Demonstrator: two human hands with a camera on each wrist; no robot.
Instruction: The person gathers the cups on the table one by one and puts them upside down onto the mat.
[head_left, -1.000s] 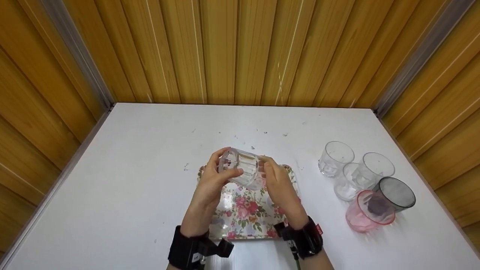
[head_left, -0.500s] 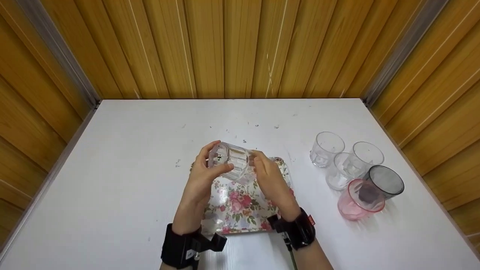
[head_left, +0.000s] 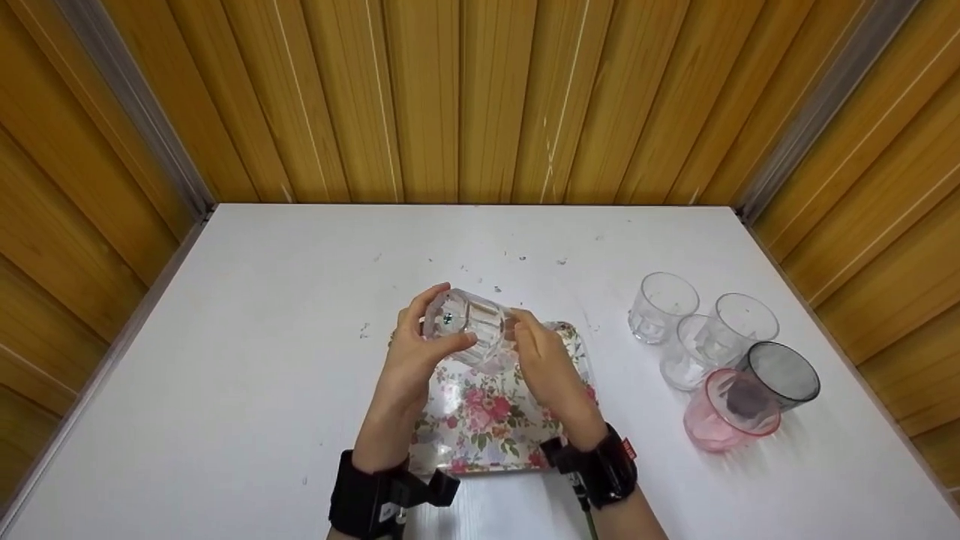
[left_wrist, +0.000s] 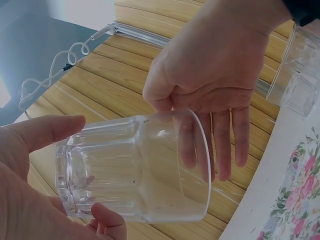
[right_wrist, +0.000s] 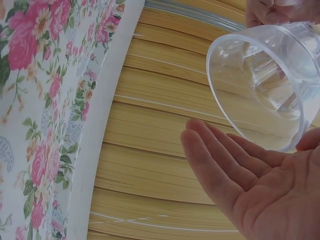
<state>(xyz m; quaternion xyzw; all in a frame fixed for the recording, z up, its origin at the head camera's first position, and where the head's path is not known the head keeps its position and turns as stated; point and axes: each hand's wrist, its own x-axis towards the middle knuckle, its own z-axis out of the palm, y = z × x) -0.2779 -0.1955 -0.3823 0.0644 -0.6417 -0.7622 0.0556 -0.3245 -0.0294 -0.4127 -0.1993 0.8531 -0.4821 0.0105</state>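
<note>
A clear faceted glass tumbler is held on its side above a floral tray. My left hand grips it round the thick base, thumb on one side and fingers on the other, as the left wrist view shows. Its mouth points toward my right hand. That hand has its palm turned up and fingers straight in the right wrist view, with the fingers reaching past the rim and the thumb tip right at it. Nothing sits in the right palm.
On the table's right side stand several tumblers: clear ones, a smoky grey one and a pink one, set close together. The white table is bounded by wood-patterned panels. Each wrist wears a black camera strap.
The head view has shifted slightly. Both hands and the tumbler keep almost the same pose over the tray.
</note>
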